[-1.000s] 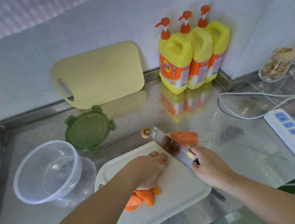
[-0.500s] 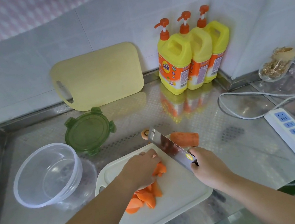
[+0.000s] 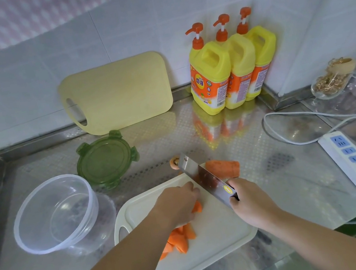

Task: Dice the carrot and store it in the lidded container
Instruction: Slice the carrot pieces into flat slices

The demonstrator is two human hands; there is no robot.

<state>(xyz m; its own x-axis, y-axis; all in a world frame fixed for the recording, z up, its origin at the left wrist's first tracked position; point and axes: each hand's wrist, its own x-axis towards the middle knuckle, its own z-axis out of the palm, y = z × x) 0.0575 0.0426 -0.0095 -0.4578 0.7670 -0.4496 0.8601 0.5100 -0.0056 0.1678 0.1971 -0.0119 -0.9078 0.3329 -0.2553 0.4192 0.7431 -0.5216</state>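
Dicing is under way on the white cutting board. A heap of carrot chunks lies on the board's near-left part, coarse wedges rather than dice. The left hand curls its fingers down over another carrot piece at the board's middle. The right hand, at the board's right side, is wrapped around the handle of a cleaver, whose blade runs diagonally toward the board's far edge.

An uncut carrot section lies at that far edge. Its long axis runs along the edge, with the cut face pointing right and the other end hidden behind the blade.

Left of the board on the counter, the clear container holds no carrot. Its green lid lies off, beyond the board's far-left corner. Finer cutting, filling and lidding appear to remain.
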